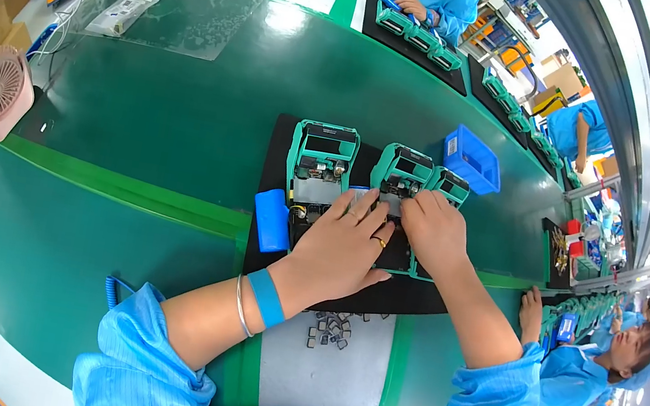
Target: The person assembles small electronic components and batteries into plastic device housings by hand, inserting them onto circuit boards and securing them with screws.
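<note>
Three green device housings stand in a row on a black mat (275, 169): a left housing (327, 132), a middle housing (407, 155) and a right housing (453, 177). Their insides show metal parts and wiring. My left hand (339, 244) lies over the middle housing's near part, fingers stretched forward and apart. Bent and pressed together, the fingers of my right hand (434, 228) reach into the same housing; whatever is at their tips is hidden. A blue rectangular block (271, 220) lies beside the left housing. Several small dark square parts (334, 330) are scattered nearer to me.
A blue bin (472, 161) stands behind the right housing. At the far left is a pink fan (2, 93). Across the green table (159, 115), a person handles small parts beside more housings (418, 36). Another co-worker (590, 368) sits at right.
</note>
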`<state>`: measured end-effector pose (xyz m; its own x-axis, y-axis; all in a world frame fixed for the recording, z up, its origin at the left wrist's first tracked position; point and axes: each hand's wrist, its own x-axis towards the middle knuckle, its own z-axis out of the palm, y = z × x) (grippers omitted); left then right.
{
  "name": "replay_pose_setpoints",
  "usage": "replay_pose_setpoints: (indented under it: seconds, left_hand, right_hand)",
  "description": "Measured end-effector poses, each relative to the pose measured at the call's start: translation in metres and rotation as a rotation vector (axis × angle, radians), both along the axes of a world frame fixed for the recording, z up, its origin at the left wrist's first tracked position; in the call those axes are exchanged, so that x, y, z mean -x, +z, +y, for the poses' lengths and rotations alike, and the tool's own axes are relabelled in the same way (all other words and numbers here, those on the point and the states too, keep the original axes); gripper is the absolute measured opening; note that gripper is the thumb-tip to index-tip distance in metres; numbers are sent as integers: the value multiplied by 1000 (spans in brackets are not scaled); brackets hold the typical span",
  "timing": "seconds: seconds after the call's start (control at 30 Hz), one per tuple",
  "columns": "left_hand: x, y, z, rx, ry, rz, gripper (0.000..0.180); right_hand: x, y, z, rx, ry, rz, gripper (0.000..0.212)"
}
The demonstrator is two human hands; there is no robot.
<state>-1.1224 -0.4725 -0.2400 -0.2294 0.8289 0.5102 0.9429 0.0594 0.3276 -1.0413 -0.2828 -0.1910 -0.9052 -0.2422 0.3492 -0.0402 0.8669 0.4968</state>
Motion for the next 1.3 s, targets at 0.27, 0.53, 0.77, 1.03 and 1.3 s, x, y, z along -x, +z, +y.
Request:
replay_pose_setpoints:
  seconds: [0.27, 0.53, 0.77, 1.03, 1.3]
  left_hand:
    - [4, 3, -4, 30, -12, 1, 62]
    - [-2, 5, 1, 92, -19, 7, 63]
    - [9, 13, -7, 91, 0, 69, 62]
    - [9, 18, -12, 136, -24, 89, 61]
    - [-26, 50, 33, -12, -105, 129, 57]
  right_hand:
    - [9, 9, -1, 58, -33, -57, 12]
    - [3, 18, -8, 58, -212, -45, 15]
    - [-105, 11, -65, 742, -85, 159, 14]
    - [-156, -54, -97, 780, -281, 290, 17]
    - [-150, -65, -101, 668, -346, 365, 15]
